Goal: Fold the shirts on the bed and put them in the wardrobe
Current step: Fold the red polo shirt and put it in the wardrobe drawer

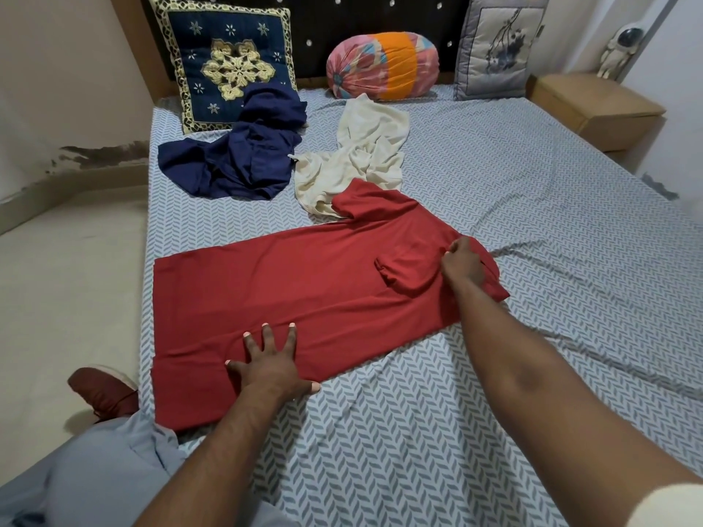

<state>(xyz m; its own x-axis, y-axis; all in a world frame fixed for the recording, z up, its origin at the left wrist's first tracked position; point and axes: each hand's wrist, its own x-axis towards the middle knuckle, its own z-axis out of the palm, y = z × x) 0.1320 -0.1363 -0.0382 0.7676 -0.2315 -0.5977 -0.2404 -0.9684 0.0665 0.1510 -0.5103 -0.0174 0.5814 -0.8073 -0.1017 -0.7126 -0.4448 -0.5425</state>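
Note:
A red shirt (289,290) lies spread flat across the bed (513,184), its hem toward the left edge and one sleeve folded in over the body. My left hand (268,361) presses flat on its near edge with fingers spread. My right hand (462,262) pinches the fabric at the shoulder, beside the folded sleeve. Behind it a cream shirt (357,154) lies crumpled, its lower part under the red shirt's far sleeve. A navy shirt (236,154) lies bunched to the left of the cream one. No wardrobe is in view.
A navy patterned cushion (224,58), a pink and orange bolster (384,64) and a grey cushion (494,47) line the headboard. A wooden bedside table (593,104) stands at the right. My leg and a maroon shoe (102,389) are by the bed's left edge.

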